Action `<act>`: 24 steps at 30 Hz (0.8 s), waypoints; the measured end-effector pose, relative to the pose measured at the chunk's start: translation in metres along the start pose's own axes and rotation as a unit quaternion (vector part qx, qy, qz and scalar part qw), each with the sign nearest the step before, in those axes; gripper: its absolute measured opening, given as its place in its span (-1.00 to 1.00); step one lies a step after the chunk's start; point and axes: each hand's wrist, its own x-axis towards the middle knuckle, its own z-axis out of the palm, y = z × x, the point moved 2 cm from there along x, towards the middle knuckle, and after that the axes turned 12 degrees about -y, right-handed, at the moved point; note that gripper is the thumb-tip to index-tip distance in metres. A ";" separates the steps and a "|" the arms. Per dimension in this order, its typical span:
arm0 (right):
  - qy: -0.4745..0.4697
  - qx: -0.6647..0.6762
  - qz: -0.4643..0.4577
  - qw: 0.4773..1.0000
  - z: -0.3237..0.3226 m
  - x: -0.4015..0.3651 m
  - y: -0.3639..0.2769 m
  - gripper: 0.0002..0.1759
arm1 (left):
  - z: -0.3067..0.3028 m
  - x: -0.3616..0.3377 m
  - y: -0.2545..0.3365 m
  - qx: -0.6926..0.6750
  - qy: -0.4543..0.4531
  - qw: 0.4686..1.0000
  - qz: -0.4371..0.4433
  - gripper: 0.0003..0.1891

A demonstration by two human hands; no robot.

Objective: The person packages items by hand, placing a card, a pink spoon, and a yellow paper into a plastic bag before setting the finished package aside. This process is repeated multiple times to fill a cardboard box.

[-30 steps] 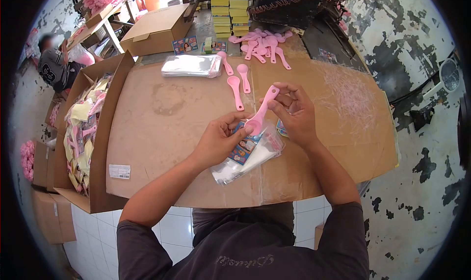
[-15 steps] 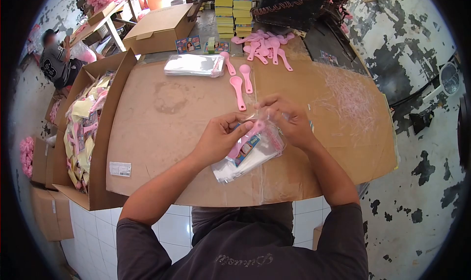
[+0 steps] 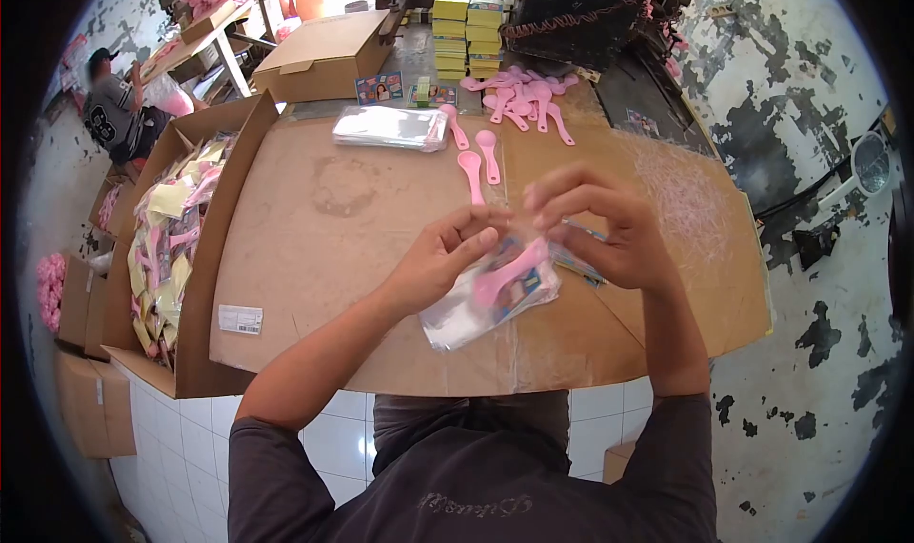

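Note:
A pink spoon (image 3: 506,275) in a clear bag, with a coloured card beside it, lies tilted over a stack of clear plastic bags (image 3: 457,316). My left hand (image 3: 447,257) is at the spoon's left, thumb and index finger apart, with nothing visibly gripped. Blurred by motion, my right hand (image 3: 605,224) is bent above the handle end; what its fingertips hold, if anything, is too smeared to tell. Part of a coloured card stack (image 3: 579,257) shows beneath it. Loose pink spoons (image 3: 487,153) lie just beyond my hands.
An open carton (image 3: 205,286) of packed bags stands at the left. Farther back are clear bags (image 3: 390,127), stacked cards (image 3: 451,34), a spoon pile (image 3: 538,96) and a closed box (image 3: 324,58). Plastic scraps (image 3: 681,196) lie right. Another person (image 3: 114,115) sits far left.
My left hand has let go of the bagged spoon and opened. My right hand has moved right, away from it. The spoon has turned, and the view has shifted slightly.

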 end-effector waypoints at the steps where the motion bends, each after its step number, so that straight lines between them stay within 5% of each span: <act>1: 0.020 -0.066 -0.024 0.997 -0.007 0.002 -0.013 -0.76 | 0.001 0.002 -0.002 0.034 0.016 0.997 0.070 -0.56; 4: -0.023 -0.280 -0.042 0.959 -0.014 0.010 -0.049 -0.75 | 0.005 -0.001 0.008 0.095 0.018 0.988 0.124 -0.52; 7: -0.082 -0.330 0.069 0.938 -0.014 0.007 -0.047 -0.78 | 0.020 -0.008 0.025 0.265 0.027 0.953 0.142 -0.46; 10: 0.002 -0.184 0.091 0.979 -0.007 0.007 -0.036 -0.80 | 0.030 -0.011 0.036 0.297 0.022 0.944 0.141 -0.43; 16: 0.023 -0.134 0.108 0.985 0.006 0.007 -0.034 -0.79 | 0.026 -0.012 0.029 0.238 0.065 0.963 0.106 -0.56; 19: 0.127 -0.239 0.039 0.962 0.012 0.009 -0.023 -0.80 | 0.027 -0.012 0.030 0.148 0.093 0.980 0.091 -0.62; 24: 0.092 -0.395 -0.012 0.914 0.032 0.017 -0.029 -0.70 | 0.025 -0.014 0.028 0.230 0.118 0.961 0.098 -0.60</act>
